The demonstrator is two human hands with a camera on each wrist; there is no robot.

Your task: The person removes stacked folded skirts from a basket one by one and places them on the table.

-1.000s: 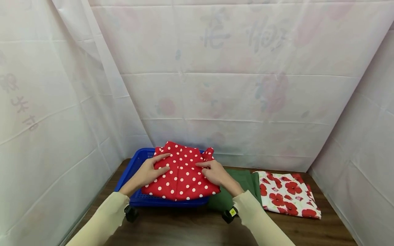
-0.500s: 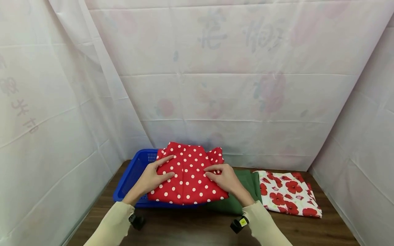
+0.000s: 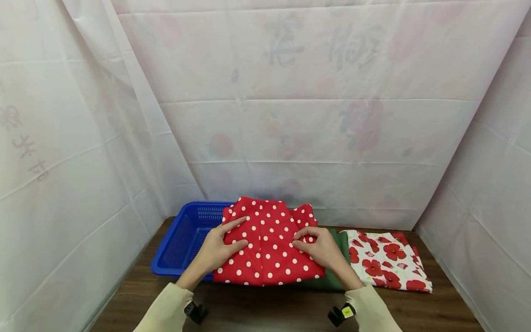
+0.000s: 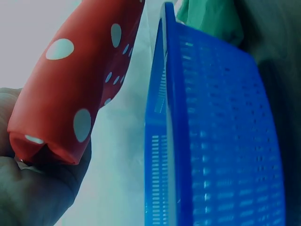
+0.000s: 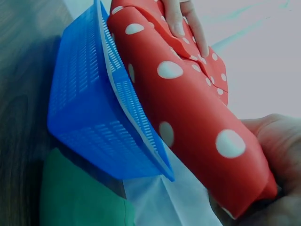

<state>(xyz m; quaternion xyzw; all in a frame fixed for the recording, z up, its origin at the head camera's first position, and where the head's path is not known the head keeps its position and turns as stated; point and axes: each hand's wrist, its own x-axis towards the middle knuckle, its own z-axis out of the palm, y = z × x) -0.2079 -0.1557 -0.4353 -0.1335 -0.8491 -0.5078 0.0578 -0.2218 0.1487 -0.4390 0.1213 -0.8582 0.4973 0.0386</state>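
Note:
A folded red cloth with white polka dots point(image 3: 269, 249) is held up between both hands, above the right part of the blue basket point(image 3: 172, 249) and the green cloth. My left hand point(image 3: 216, 246) grips its left side, thumb and a finger lying on top. At the right side my right hand point(image 3: 321, 246) pinches the cloth, thumb and fingertip close together on the upper face. The left wrist view shows the cloth's rolled edge point(image 4: 70, 89) tucked into the palm. In the right wrist view, the cloth point(image 5: 188, 108) hangs apart from the basket's rim point(image 5: 124, 103). Fingers underneath are hidden.
A folded green cloth point(image 3: 342, 246) lies on the brown table point(image 3: 265, 313), partly covered from view by the polka-dot cloth. Right of it lies a folded white cloth with red flowers point(image 3: 387, 263). White sheets point(image 3: 265, 129) hang behind and at both sides.
Both hands have carried the polka-dot cloth rightward and slightly toward the person, uncovering more of the basket's inside on the left. The green and flowered cloths stay in place.

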